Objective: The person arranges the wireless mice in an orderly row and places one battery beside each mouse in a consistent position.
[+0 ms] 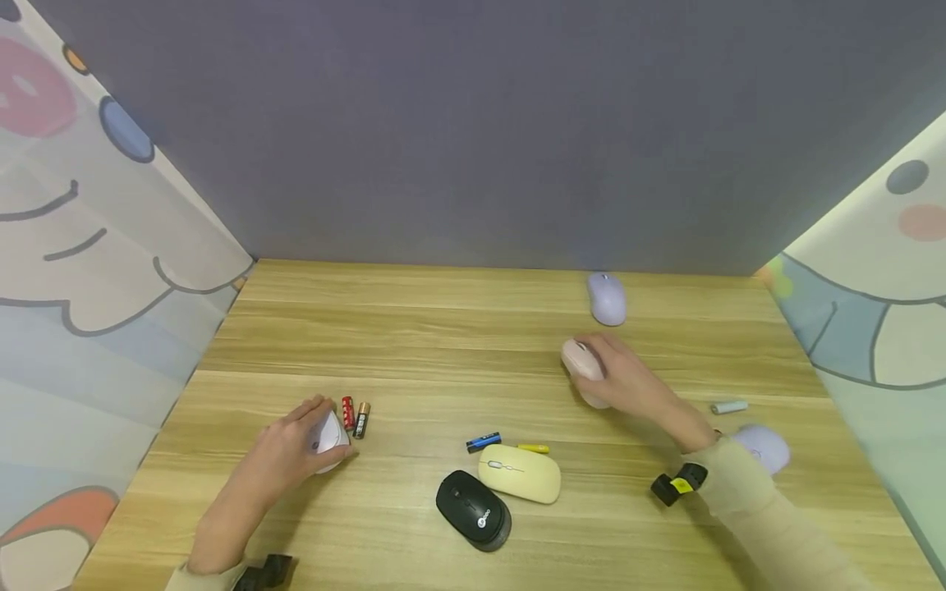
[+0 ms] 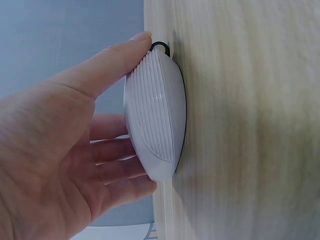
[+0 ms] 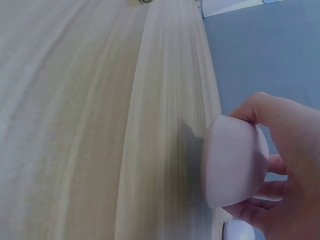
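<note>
A white computer mouse [image 1: 328,437], its side finely ridged, is gripped by the left hand [image 1: 279,453] at the left of a wooden table [image 1: 414,336]. A smooth, pale pink mouse [image 1: 580,361], wheel end facing away and slightly left, is held by the right hand [image 1: 628,382], right of centre.

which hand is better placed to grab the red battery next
Likely the left hand: it holds the white mouse beside the red battery; the right hand grips the pink mouse farther away.
</note>
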`<state>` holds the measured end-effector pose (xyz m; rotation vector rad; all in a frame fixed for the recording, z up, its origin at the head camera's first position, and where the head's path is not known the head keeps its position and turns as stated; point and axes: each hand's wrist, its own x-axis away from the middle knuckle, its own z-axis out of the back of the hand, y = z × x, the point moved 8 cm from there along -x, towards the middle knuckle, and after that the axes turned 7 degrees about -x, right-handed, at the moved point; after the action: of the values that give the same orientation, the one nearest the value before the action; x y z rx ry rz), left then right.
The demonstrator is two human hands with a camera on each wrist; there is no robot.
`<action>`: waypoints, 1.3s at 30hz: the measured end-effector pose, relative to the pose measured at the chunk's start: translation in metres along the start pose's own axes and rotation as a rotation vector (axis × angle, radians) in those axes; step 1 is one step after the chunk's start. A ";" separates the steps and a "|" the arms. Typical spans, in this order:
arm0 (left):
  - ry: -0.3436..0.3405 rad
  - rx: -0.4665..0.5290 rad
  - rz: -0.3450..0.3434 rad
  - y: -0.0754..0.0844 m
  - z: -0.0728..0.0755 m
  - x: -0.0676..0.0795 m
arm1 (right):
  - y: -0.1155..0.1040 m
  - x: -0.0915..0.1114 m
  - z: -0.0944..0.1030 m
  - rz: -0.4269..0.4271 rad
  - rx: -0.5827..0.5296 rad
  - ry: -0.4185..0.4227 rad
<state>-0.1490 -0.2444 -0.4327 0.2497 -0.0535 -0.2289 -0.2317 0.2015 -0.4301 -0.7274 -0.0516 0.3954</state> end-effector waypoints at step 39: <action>0.024 -0.008 0.004 0.002 0.004 0.005 | 0.009 -0.080 -0.018 -0.173 -0.068 0.046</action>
<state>-0.1437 -0.2446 -0.4282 0.2448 -0.0295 -0.2220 -0.3058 0.1664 -0.4425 -0.7922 -0.0841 0.2121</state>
